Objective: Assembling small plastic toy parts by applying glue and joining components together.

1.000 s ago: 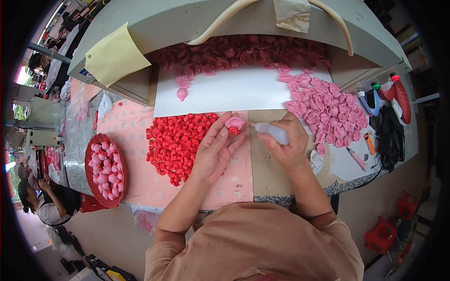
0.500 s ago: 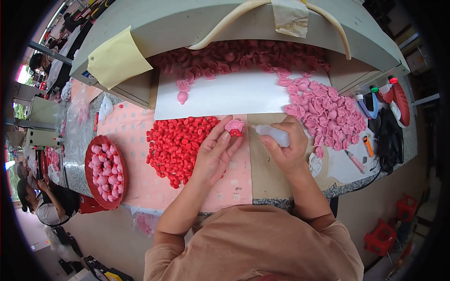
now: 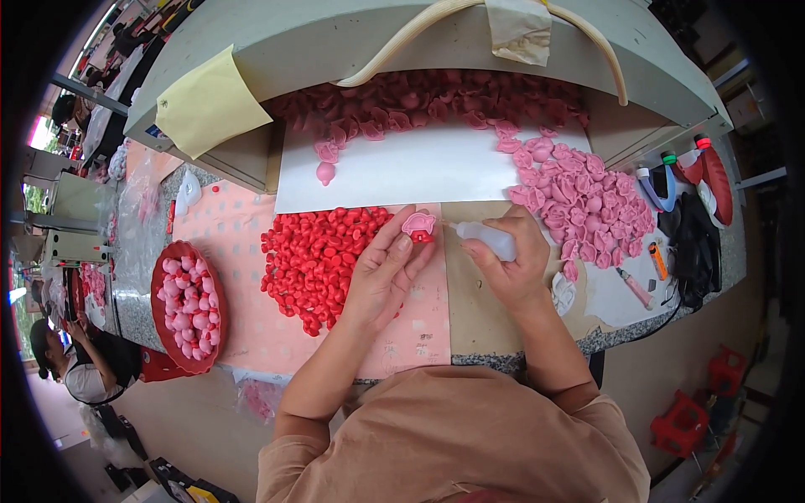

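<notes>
Left hand (image 3: pixel 381 272) pinches the pink-and-red, hollow, plastic-looking piece (image 3: pixel 418 223) at its fingertips; right hand (image 3: pixel 521 260) grips the translucent squeeze bottle (image 3: pixel 489 241) right of it, long axis slanting up-left, nozzle just beside the rim.

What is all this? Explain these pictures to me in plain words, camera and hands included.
There is no robot here: these are a person's bare hands, seen from above by a wide fisheye camera worn on the head, so straight edges look bent.

The left hand holds a small pink-and-red piece. The right hand holds a whitish squeeze bottle, its thin tip pointing at that piece; whether they touch is too small to tell.

On the worktop lie a pile of red parts and, to the right, a heap of pink parts. At the left, a red bowl holds pink-and-red pieces.
</notes>
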`<action>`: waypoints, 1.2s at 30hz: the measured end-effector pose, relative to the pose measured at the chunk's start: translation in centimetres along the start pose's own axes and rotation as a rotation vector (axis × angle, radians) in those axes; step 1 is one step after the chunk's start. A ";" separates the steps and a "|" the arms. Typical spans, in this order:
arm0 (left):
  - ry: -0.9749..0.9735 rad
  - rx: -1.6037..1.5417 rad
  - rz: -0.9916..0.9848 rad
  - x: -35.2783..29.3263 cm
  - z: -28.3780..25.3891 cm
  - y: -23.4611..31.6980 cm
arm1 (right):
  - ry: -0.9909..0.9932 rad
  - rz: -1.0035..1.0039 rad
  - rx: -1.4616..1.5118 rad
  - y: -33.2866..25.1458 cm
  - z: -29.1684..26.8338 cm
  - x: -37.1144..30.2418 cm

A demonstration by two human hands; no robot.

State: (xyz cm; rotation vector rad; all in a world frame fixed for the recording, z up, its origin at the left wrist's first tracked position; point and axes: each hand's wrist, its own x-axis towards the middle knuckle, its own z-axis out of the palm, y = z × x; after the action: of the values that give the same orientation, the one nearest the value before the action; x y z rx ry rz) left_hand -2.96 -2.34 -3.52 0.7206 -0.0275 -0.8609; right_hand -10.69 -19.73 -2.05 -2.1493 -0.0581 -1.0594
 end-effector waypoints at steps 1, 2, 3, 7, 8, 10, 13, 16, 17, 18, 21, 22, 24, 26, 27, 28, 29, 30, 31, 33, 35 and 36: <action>0.000 0.000 0.000 0.0 0.0 0.0 | 0.000 -0.001 0.000 0.0 0.0 0.0; 0.000 0.004 0.003 0.0 0.0 0.0 | -0.001 -0.001 0.000 -0.1 0.0 0.0; 0.000 0.009 0.005 0.0 0.0 0.0 | 0.007 0.006 0.004 -0.1 0.1 0.0; 0.003 0.008 0.009 0.0 0.0 0.0 | 0.015 0.006 0.021 -0.2 0.0 0.1; 0.004 0.011 0.008 0.0 0.0 0.1 | 0.014 0.006 0.021 -0.2 -0.1 0.1; 0.005 0.013 0.008 0.0 0.0 0.1 | 0.008 0.005 0.003 -0.2 -0.1 0.0; 0.000 0.010 0.012 0.0 0.0 0.1 | 0.005 0.032 0.014 -0.2 -0.1 -0.1; 0.006 0.012 0.009 0.0 -0.1 0.1 | 0.007 0.014 0.008 -0.1 0.0 0.0; 0.005 0.011 0.004 0.0 -0.1 0.1 | 0.007 0.014 0.009 -0.1 0.0 0.0; 0.003 0.010 0.000 0.0 -0.1 0.1 | 0.004 0.021 0.009 -0.2 0.0 0.0; 0.003 0.013 0.007 0.0 -0.1 0.1 | 0.004 0.028 0.010 -0.1 0.1 -0.1; 0.003 0.013 0.007 0.0 -0.1 0.1 | 0.006 0.029 0.012 -0.1 0.1 -0.1; 0.003 0.008 0.004 0.0 -0.1 0.0 | 0.009 0.022 0.011 -0.1 0.1 -0.1; 0.008 0.011 0.006 0.0 -0.1 0.1 | 0.012 0.016 0.009 -0.1 0.1 0.0; 0.013 0.013 0.007 0.0 0.0 0.0 | 0.004 0.020 0.007 -0.2 0.0 0.0; 0.013 0.013 0.007 0.0 -0.1 0.0 | -0.005 0.024 0.004 -0.2 0.0 0.0; 0.012 0.009 0.008 0.0 -0.1 0.0 | -0.005 0.023 0.005 -0.2 0.0 0.0; 0.011 0.006 0.010 0.0 -0.1 0.0 | -0.001 0.020 0.007 -0.1 0.1 -0.1; 0.011 0.006 0.010 0.0 -0.1 0.0 | 0.003 0.017 0.010 -0.1 0.1 -0.1; 0.012 -0.002 -0.001 0.0 -0.2 0.0 | -0.002 0.012 0.008 -0.1 0.1 0.0; 0.014 -0.002 0.004 -0.1 -0.1 0.0 | -0.007 0.008 0.004 -0.1 0.1 0.0; 0.016 -0.003 0.008 -0.1 -0.1 0.0 | -0.013 0.013 0.011 -0.1 0.1 -0.1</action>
State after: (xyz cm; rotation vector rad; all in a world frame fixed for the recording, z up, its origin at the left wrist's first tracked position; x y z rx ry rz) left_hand -2.96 -2.24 -3.56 0.7245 -0.0148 -0.8477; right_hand -10.73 -19.55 -2.07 -2.1438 -0.0564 -1.0354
